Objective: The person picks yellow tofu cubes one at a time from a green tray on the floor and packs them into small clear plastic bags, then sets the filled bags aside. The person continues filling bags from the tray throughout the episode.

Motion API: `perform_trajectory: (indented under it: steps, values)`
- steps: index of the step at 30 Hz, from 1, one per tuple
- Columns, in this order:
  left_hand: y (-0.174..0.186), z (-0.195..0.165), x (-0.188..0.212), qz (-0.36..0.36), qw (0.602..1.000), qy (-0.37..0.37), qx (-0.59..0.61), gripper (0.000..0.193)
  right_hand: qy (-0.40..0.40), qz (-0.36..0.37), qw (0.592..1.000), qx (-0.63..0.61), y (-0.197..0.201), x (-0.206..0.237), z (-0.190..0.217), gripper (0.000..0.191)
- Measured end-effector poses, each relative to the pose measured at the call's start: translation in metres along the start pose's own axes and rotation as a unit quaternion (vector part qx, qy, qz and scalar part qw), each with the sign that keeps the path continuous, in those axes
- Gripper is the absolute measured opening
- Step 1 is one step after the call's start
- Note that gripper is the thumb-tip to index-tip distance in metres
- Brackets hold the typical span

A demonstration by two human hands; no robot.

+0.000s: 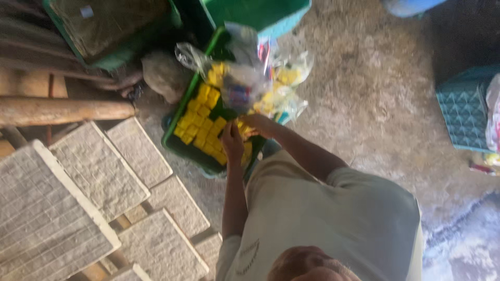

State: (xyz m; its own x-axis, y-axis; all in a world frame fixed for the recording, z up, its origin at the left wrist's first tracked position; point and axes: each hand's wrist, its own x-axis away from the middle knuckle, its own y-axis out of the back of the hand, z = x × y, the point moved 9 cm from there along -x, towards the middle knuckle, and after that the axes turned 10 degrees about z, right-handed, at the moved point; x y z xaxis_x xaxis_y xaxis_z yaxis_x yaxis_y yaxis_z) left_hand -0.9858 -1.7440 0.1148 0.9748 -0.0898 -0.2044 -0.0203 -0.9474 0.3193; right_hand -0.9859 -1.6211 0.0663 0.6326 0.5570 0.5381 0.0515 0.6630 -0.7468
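Looked down on a co-worker in a pale shirt (pixel 333 218), bent over a green crate (pixel 174 136). Had neither own hand in the frame, so could not tell either grip. Found the co-worker's one hand (pixel 233 143) curled, fingers down, on the yellow blocks (pixel 200 112) packed in rows inside the crate. Found the co-worker's other hand (pixel 258 125) just beside it, touching blocks at the edge of the clear plastic bags (pixel 242 78). Could not tell whether either of those hands was clenched on a block or only resting there. Saw the bags heaped just beyond both hands, over the crate's far end. Noted grey textured slabs (pixel 99 161) well off to one side of the hands, and a wooden pole (pixel 62 111) past those.
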Motion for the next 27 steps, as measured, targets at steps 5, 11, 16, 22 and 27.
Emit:
perform_trajectory:
  steps: [5,11,16,22,27]
  values:
    - [0.008,0.043,-0.012,0.021,0.981,0.161,-0.103,0.024,0.067,0.037,0.889,0.451,-0.029,-0.014,0.059,0.023]
    - [-0.028,0.024,-0.060,0.207,0.966,0.001,-0.152,0.017,0.274,-0.309,0.649,0.639,-0.041,-0.013,0.217,0.029]
    - [-0.071,-0.012,-0.087,0.268,0.943,-0.007,-0.196,0.028,0.137,-0.281,0.551,0.774,-0.054,-0.026,0.236,0.021]
    - [-0.036,-0.034,-0.018,0.120,0.991,0.065,0.013,0.054,0.184,-0.257,0.593,0.741,-0.056,0.018,0.221,0.013]
    - [0.063,0.016,0.062,0.004,0.963,0.259,-0.078,0.027,0.178,-0.301,0.593,0.725,-0.024,0.069,0.211,0.021]
